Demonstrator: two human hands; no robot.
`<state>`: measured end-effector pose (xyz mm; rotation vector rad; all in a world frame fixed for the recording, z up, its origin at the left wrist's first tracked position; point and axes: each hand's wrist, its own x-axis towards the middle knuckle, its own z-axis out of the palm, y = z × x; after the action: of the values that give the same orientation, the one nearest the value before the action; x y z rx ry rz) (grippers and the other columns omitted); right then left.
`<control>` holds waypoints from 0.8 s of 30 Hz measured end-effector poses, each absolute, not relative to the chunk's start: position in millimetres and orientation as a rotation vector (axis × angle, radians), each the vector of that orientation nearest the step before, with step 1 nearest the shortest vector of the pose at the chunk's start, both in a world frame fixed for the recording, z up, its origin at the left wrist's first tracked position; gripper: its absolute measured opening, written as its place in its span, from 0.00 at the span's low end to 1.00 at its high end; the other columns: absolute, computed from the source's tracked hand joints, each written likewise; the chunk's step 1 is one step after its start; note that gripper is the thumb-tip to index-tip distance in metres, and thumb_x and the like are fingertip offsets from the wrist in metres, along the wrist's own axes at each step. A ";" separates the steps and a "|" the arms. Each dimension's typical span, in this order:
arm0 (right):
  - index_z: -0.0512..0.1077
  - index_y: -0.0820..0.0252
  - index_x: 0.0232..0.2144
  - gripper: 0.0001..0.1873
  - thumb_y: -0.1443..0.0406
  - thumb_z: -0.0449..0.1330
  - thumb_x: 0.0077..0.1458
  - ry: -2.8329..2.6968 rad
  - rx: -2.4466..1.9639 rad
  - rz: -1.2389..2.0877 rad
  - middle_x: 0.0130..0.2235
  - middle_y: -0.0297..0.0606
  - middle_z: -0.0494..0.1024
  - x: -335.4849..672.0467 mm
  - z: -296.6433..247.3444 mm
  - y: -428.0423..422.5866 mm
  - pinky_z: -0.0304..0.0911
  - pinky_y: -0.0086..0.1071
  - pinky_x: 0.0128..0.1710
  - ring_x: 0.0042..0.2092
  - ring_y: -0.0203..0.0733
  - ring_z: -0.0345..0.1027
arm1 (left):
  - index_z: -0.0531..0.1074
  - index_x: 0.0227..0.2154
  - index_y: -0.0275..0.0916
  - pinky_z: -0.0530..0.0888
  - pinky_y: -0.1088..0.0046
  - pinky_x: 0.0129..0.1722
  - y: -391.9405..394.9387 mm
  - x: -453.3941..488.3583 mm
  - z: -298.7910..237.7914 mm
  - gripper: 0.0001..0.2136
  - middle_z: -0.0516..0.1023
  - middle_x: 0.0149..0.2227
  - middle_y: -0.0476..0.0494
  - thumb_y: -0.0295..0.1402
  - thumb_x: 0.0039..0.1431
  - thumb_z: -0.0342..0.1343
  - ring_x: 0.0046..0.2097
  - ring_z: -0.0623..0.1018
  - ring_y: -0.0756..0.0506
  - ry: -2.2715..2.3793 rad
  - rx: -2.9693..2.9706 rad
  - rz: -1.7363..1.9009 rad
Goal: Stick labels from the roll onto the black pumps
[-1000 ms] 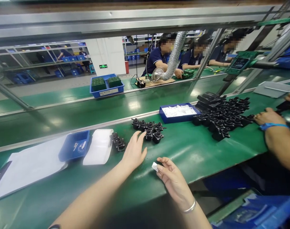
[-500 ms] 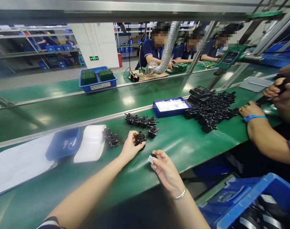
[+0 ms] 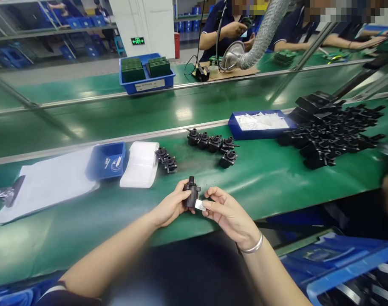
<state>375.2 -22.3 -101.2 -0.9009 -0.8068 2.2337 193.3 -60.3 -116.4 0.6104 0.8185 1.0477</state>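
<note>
My left hand (image 3: pixel 171 207) is wrapped round a small black pump (image 3: pixel 191 196), a ribbed body with a round nozzle on top, held upright just above the bench. Between thumb and finger, my right hand (image 3: pixel 229 217) pinches a small white label (image 3: pixel 200 205) right beside the pump's lower side; whether the two touch I cannot tell. Behind my hands stands a short row of similar pumps (image 3: pixel 214 143), with one pump (image 3: pixel 228 158) a little in front of it. Two more pumps (image 3: pixel 170 164) sit by a curled white sheet (image 3: pixel 139 165).
A blue tray of white slips (image 3: pixel 230 125) lies at the back, beside a pile of black pumps (image 3: pixel 337 131). To the left are a blue bin (image 3: pixel 122 173) and a clipboard (image 3: pixel 50 187). A blue crate (image 3: pixel 321 287) stands low at the right. Co-workers sit across.
My left hand has lifted the pump off the bench and drawn it nearer, turned with its side showing. My right hand has brought the label up against or close to it. The view has tilted down.
</note>
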 end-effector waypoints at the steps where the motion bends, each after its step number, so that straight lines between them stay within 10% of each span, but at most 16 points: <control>1: 0.68 0.56 0.33 0.17 0.68 0.72 0.43 -0.823 -0.910 2.232 0.32 0.28 0.72 372.5 -100.1 -21.7 0.65 0.27 0.33 0.31 0.32 0.70 | 0.56 0.55 0.43 0.71 0.69 0.36 -61.1 192.3 -116.5 0.19 0.69 0.42 0.44 0.40 0.65 0.50 0.39 0.73 0.47 0.812 0.629 1.030; 24: 0.66 0.57 0.32 0.20 0.67 0.73 0.41 -1.061 -0.935 2.178 0.30 0.27 0.73 356.4 -95.4 -17.6 0.63 0.27 0.28 0.27 0.34 0.72 | 0.52 0.57 0.44 0.70 0.68 0.38 -66.4 184.9 -121.0 0.23 0.70 0.46 0.41 0.46 0.65 0.49 0.43 0.75 0.45 0.802 0.741 0.933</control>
<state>356.4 -17.6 -95.4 -0.9354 -1.0612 2.1784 184.9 -66.4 -121.0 0.7411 0.8020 0.9329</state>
